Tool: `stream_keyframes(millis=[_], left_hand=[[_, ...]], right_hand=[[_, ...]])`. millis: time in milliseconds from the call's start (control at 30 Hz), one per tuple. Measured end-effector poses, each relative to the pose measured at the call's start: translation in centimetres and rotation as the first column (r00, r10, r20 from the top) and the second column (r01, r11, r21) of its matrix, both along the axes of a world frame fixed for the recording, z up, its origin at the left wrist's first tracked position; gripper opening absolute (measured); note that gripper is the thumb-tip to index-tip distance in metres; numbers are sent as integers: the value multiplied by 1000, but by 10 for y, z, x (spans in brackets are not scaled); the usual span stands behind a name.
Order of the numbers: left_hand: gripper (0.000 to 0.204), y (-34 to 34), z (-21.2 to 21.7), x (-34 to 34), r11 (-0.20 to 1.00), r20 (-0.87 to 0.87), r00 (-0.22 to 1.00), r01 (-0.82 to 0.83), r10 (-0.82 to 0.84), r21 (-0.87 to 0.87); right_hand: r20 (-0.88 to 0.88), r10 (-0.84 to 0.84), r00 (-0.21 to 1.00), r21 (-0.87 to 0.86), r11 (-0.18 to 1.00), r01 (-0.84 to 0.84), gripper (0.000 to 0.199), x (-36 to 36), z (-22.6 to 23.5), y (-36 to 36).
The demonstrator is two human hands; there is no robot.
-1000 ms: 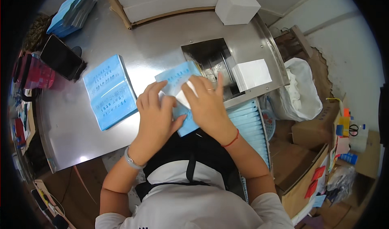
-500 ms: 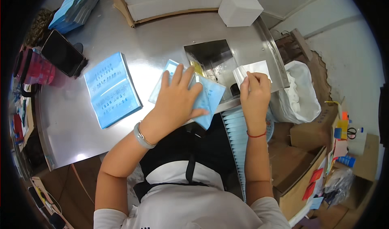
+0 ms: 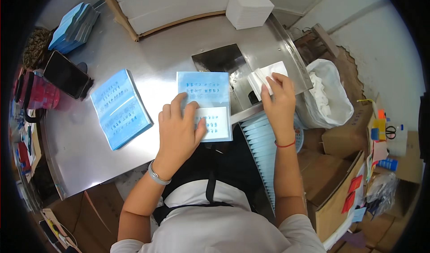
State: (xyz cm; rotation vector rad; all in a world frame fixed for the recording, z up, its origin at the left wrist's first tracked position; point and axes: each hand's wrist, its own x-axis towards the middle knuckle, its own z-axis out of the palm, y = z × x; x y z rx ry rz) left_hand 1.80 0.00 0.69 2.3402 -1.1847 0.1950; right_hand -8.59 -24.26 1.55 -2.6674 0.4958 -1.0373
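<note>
Near the front edge of the steel table, my left hand (image 3: 179, 125) grips a flat blue printed plastic packet (image 3: 204, 85) by its left side. The thumb lies over the packet's white lower part (image 3: 216, 123). My right hand (image 3: 280, 98) has its fingers closed on a folded white sheet, or a few thin ones (image 3: 271, 71), at the table's right side; the fingertips cover part of it. Left of my left hand, a stack of similar blue packets (image 3: 121, 109) lies on the table, apart from the hand.
A dark rectangular opening (image 3: 219, 58) is set in the steel table (image 3: 156, 51). A white block of stacked sheets (image 3: 249, 11) stands behind it. A white-lined bin (image 3: 329, 109) is at the right. A phone (image 3: 67, 75) and more blue packets (image 3: 74, 26) stand far left.
The blue packet has turned from a slant to nearly straight, and its white part now shows. My left hand has moved lower and left on it. My right hand keeps the white sheet.
</note>
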Motion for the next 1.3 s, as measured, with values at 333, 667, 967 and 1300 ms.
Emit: stream_keyframes(millis=[333,667,967,1300], left_hand=[[64,16,8,26,971,-103,972,223,-214,91],[44,3,32,-14,879,-439,763,384,-475,-283],[59,87,14,52,988,-36,994,-96,100,119],[26,81,21,63,941,72,940,-337,334,38]], right_hand=[[-211,555,805,-6,823,-569,29,-10,9,122],[-483,94,870,-1,994,-108,9,83,-23,41],[-68,-222,973,-122,970,212,22,18,-10,19],[-67,-16,998,-1,1000,16,27,-2,-7,1]])
